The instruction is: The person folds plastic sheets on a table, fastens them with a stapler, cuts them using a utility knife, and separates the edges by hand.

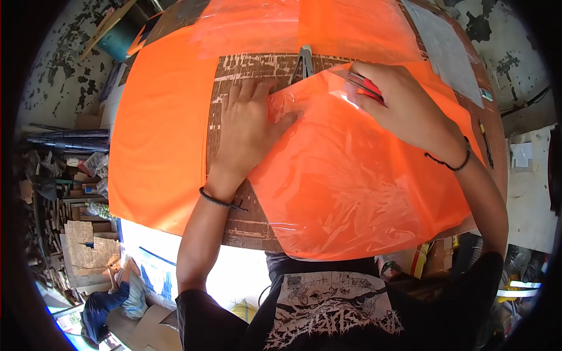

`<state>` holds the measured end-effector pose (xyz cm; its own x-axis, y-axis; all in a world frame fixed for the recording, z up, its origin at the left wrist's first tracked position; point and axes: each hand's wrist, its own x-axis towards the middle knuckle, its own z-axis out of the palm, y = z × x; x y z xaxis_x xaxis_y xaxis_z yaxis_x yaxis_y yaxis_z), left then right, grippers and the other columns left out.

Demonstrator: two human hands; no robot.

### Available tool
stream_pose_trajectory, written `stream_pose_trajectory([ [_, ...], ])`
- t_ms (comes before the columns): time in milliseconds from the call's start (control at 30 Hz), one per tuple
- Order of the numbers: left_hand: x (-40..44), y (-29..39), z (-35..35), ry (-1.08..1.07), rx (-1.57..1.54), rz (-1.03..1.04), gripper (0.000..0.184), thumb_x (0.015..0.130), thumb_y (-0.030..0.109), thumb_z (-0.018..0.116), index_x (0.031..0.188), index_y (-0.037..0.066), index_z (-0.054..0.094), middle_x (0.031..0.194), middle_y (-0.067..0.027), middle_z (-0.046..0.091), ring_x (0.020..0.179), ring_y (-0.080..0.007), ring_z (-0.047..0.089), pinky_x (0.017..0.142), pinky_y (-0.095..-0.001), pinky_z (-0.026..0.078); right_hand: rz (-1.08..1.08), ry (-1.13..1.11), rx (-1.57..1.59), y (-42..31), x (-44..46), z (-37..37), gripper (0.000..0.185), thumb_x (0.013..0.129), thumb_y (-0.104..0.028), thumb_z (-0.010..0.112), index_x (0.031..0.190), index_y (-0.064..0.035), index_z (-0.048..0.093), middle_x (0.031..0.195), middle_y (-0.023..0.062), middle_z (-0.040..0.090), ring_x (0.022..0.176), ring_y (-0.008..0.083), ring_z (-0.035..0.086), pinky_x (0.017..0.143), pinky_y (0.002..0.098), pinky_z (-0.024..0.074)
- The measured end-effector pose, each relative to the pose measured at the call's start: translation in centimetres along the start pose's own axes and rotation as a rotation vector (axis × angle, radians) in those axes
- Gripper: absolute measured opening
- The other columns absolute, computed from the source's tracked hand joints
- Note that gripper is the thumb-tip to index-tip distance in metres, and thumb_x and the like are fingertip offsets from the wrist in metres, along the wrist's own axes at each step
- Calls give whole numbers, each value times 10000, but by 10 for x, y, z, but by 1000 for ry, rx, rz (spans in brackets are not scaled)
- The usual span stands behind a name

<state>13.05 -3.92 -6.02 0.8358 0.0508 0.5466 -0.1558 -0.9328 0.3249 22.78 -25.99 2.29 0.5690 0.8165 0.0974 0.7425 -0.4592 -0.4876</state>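
My left hand (pixel 247 126) lies with fingers spread on the brown wooden board, its thumb on the edge of a clear plastic sheet (pixel 351 187) over orange material. In my right hand (pixel 389 93), at the sheet's upper part, is a red-and-metal tool (pixel 367 88); its exact kind is hard to make out. Just beyond the sheet's top edge, between the hands, a grey metal tool (pixel 304 64) rests on the board. A flat orange sheet (pixel 161 134) covers the table to the left of my left hand.
More plastic-covered orange sheets (pixel 357 26) lie at the far side. A translucent sheet (pixel 445 50) and a pen-like item (pixel 486 143) are on the right. Beyond the table, at lower left, is a person (pixel 120 295) beside cardboard (pixel 88 245).
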Motion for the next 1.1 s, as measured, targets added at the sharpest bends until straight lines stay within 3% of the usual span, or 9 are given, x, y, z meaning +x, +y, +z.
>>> stream_pose_trajectory([
  [33,-2,-3,2,18,94,16,392,777,248,777,1071,25,643,927,-129,652,891,-327,594,822,-410,486,-174,125,17,10,9,9,114,881,-78,582,926,8,523,772,164,562,684,342,538,652,416,439],
  [100,-2,-9,0,13,142,24,408,773,234,780,1088,17,637,873,-127,652,827,-311,609,790,-386,495,-234,148,-16,24,25,21,121,882,-89,590,929,7,532,774,162,566,697,341,546,656,421,442],
  [167,2,-11,-3,-204,-67,-172,394,795,225,760,1095,0,638,820,-121,655,752,-308,617,751,-359,503,-288,172,-57,30,31,22,129,882,-99,597,932,7,541,776,159,571,710,341,554,660,425,445],
  [233,1,-9,-5,-143,-159,-185,352,823,195,737,1093,-13,648,822,-122,672,719,-251,633,718,-318,502,-279,77,-6,22,32,18,153,881,-126,618,932,7,561,799,153,589,755,338,575,683,426,461],
  [400,1,-19,-1,-297,-712,-334,221,928,120,632,1091,-25,665,951,-57,703,827,-74,603,722,-248,486,-294,86,98,5,37,28,168,870,-139,644,968,-6,613,840,134,619,768,321,595,708,412,488],
  [600,5,-18,-9,-431,-808,-481,216,966,124,583,1096,-28,663,921,-4,667,792,-35,549,697,-210,464,-434,162,97,21,55,65,175,870,-181,669,917,-13,669,852,108,636,740,292,616,684,390,499],
  [833,5,-13,-6,-367,-827,-469,225,971,137,570,1090,-31,660,867,16,640,725,-20,494,646,-191,429,-461,206,53,29,57,73,132,853,-151,689,894,-26,676,849,73,638,731,261,626,665,367,512],
  [1000,3,-18,-1,-355,-872,-449,225,969,128,562,1096,-28,662,966,-41,686,864,-51,583,765,-212,471,-459,187,6,29,61,77,115,847,-145,675,895,-40,668,857,70,620,791,266,622,682,373,517],
  [1100,5,-18,-2,-370,-966,-502,223,970,125,559,1095,-25,666,984,-48,688,885,-57,585,791,-215,470,-642,283,-161,33,63,81,130,804,-129,693,880,-45,628,853,64,590,808,246,615,682,363,527],
])
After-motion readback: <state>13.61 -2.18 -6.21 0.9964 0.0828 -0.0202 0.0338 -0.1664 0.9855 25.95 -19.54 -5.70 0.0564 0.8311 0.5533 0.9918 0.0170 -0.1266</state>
